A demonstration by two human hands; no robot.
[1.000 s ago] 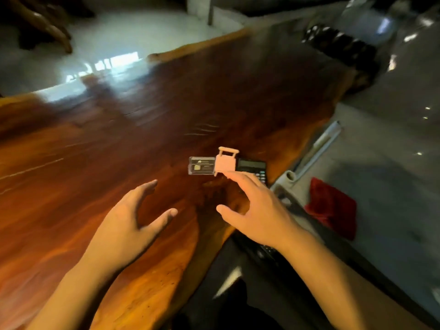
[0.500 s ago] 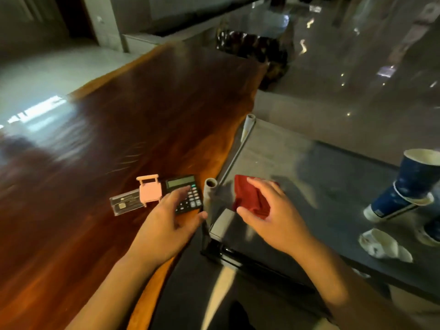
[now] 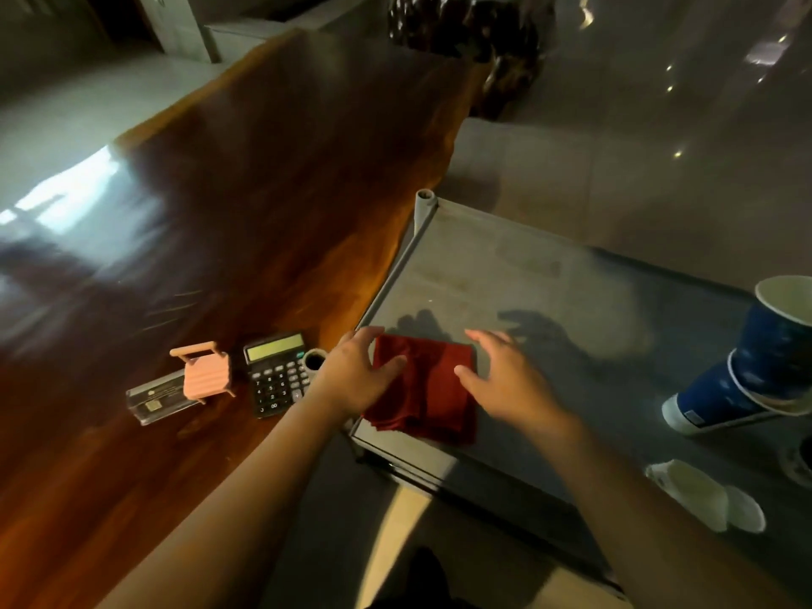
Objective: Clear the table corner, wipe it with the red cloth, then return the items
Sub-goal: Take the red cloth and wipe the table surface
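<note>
**Reaching for the red cloth with both hands**

Lying folded on the grey side shelf (image 3: 549,279), the red cloth (image 3: 428,389) sat near that shelf's front left corner, just beside the edge of the wooden table (image 3: 263,191). It formed a rough square with no clear long axis, its layered edges facing the person.

Both hands bracketed the cloth. The left hand (image 3: 356,375) rested on the cloth's left edge, thumb lying over the fabric, fingers loosely spread rather than closed on it. The right hand (image 3: 501,380) hovered at the cloth's right edge, fingers open and curved, thumb tip near the fabric; whether it touched could not be told. Neither hand had pinched or lifted the cloth. The cloth lay directly between the two hands, with the left hand nearer, so a grasp probably needed only the fingers closing inward.

Left of the cloth, on the table corner, stood a black calculator (image 3: 274,373), then a small pink toy chair (image 3: 205,373), then a clear card holder (image 3: 158,400). All three remained on the corner, so clearing had not yet been done. Far right of the cloth, a blue paper cup (image 3: 773,345) lay tilted across another, with crumpled white paper (image 3: 703,494) in front of them.

Compared with half a second earlier, the left hand had moved off the calculator onto the cloth, the right hand's hold on it had opened, and the cloth lay flatter.
</note>
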